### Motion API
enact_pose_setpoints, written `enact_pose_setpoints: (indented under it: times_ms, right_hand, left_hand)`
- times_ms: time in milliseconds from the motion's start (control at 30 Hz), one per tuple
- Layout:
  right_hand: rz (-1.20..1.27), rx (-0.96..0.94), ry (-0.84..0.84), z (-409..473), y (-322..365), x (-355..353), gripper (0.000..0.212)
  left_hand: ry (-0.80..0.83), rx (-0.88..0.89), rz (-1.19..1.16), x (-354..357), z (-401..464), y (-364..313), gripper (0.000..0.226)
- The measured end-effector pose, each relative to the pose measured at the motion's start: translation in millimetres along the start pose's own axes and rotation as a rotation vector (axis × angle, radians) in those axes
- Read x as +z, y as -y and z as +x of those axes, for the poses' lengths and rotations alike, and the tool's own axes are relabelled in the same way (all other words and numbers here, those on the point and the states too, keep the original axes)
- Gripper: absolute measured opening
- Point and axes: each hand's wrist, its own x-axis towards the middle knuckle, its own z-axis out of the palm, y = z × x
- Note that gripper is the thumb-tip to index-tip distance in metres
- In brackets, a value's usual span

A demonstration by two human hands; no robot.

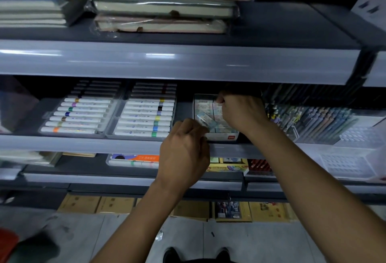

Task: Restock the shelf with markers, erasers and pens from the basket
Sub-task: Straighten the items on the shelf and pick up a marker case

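While your left hand (pixel 184 149) pinches one wrapped eraser (pixel 205 121) at the eraser box's (pixel 224 136) 9 o'clock edge, ready for slotting, your right hand (pixel 242 112) curls over the packed rows, seemingly pinching another. Markers (pixel 144 116) lie at 9 o'clock, pens (pixel 313 120) at 3.

Glossy grey shelf edge (pixel 167 62); clear plastic marker trays (pixel 73 116); notebooks (pixel 167 7) in shiny film wrap; eraser box (pixel 221 136) looks like matt cardboard, though blurred.

Dim grey floor (pixel 250 241), perhaps tiled
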Motion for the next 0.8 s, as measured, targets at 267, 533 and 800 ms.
enact_pose_setpoints:
  times_ms: [267, 533, 800]
  right_hand:
    - [-0.002, 0.03, -0.022, 8, -7, 9, 0.027]
    - [0.335, -0.052, -0.081, -17, 3, -5, 0.012]
    - [0.281, -0.126, 0.005, -17, 15, 1, 0.016]
  left_hand:
    - [0.013, 0.002, -0.003, -1, -1, 0, 0.028]
    - [-0.003, 0.028, -0.013, 1, 0, 2, 0.025]
    - [-0.013, 0.042, -0.023, 3, 0, 5, 0.022]
